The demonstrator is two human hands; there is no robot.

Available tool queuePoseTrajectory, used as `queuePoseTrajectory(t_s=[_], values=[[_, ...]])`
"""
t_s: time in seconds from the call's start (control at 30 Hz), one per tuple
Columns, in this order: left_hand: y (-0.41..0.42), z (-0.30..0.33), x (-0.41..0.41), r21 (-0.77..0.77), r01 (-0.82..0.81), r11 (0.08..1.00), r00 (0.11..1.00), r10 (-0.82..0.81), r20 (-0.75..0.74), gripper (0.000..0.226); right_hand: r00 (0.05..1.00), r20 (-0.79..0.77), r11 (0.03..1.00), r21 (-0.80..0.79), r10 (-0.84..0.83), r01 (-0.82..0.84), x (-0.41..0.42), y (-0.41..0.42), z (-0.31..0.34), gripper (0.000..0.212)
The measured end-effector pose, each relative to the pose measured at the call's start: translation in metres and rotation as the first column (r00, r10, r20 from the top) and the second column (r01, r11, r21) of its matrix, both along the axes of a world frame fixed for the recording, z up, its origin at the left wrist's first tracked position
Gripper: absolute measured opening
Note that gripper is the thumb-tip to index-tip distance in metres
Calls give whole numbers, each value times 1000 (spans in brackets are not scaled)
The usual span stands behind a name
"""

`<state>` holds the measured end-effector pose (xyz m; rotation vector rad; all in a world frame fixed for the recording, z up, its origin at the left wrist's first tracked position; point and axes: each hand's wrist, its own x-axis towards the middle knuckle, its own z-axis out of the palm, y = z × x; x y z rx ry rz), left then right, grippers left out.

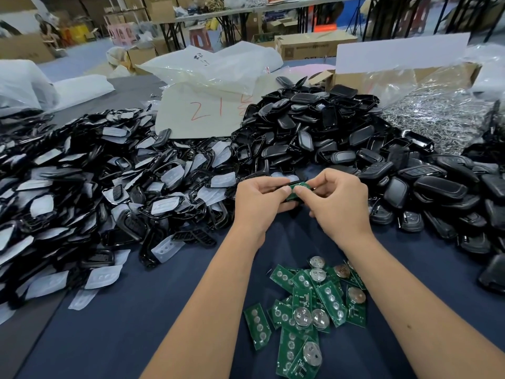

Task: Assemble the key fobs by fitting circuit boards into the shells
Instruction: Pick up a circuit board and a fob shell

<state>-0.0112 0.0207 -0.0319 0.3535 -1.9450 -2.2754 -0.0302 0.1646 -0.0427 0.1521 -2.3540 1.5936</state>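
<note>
My left hand [258,199] grips a black key-fob shell [276,187] above the blue table cloth. A green circuit board [296,188] lies on the shell between both thumbs. My right hand [337,202] pinches the board's right end, thumb pressed on its top. Most of the shell is hidden inside my fingers. Near the front edge, between my forearms, lies a loose heap of green circuit boards [308,307], some carrying round silver coin-cell holders.
A big pile of black frames with white rubber pads [95,187] fills the left. Black shell halves [314,132] are heaped behind my hands and to the right [437,192]. Plastic bags [213,67], a bag of metal parts [437,119] and cardboard boxes stand behind.
</note>
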Motion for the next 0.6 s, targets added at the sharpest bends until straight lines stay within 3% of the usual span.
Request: queuePoseTrajectory(t_s=[0.1, 0.27, 0.47, 0.6], values=[[-1, 0, 0, 10, -2, 1000, 1000, 2, -1, 17, 1000, -9, 999, 26, -29, 29, 1, -2, 0, 21], [-7, 2, 0, 6, 32, 999, 999, -32, 12, 17, 992, -89, 990, 96, -90, 98, 2, 3, 1, 40], [-31, 5, -3, -105, 153, 983, 988, -150, 33, 27, 971, -115, 967, 172, 211, -190, 4, 2, 6, 6], [-33, 2, -4, -266, 148, 953, 989, -145, 29, 20, 976, -84, 945, 281, 199, -169, 0, 7, 1, 26]])
